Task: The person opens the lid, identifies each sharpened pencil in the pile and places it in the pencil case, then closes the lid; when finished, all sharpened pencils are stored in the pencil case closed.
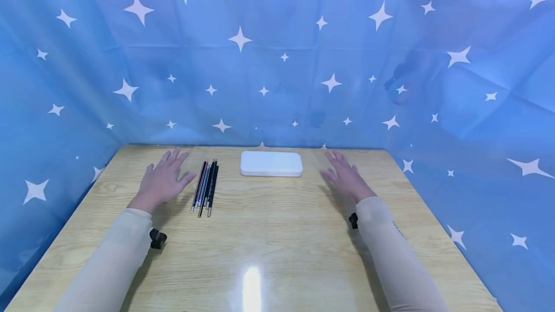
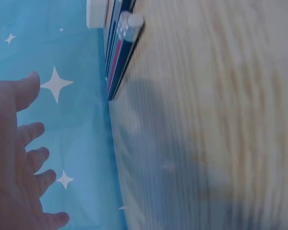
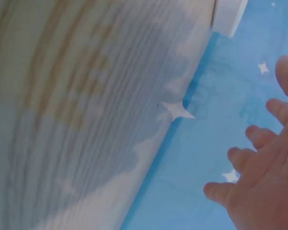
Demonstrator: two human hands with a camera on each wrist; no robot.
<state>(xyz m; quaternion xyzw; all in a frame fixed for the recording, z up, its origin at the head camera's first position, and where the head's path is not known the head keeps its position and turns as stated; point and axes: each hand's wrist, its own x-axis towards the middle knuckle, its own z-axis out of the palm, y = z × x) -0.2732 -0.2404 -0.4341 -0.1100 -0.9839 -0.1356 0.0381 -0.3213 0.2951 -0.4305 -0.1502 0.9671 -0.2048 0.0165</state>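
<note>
A bundle of dark pencils (image 1: 206, 187) lies side by side on the table, just right of my left hand (image 1: 164, 179). That hand holds nothing, its fingers spread over the wood and its thumb pointing toward the pencils. In the left wrist view, the pencils (image 2: 122, 45) show their blunt ends, one with a pink stripe. A white rounded case (image 1: 271, 163) lies flat near the back edge, between the two hands. Right of it is my right hand (image 1: 345, 175), its fingers apart and nothing in them. The right wrist view catches one corner of the case (image 3: 229, 17).
The light wooden table (image 1: 277, 235) ends at a blue curtain (image 1: 277, 100) with white stars, which stands along its back and both sides. Small black devices sit at the left wrist (image 1: 158, 239) and the right wrist (image 1: 353, 220).
</note>
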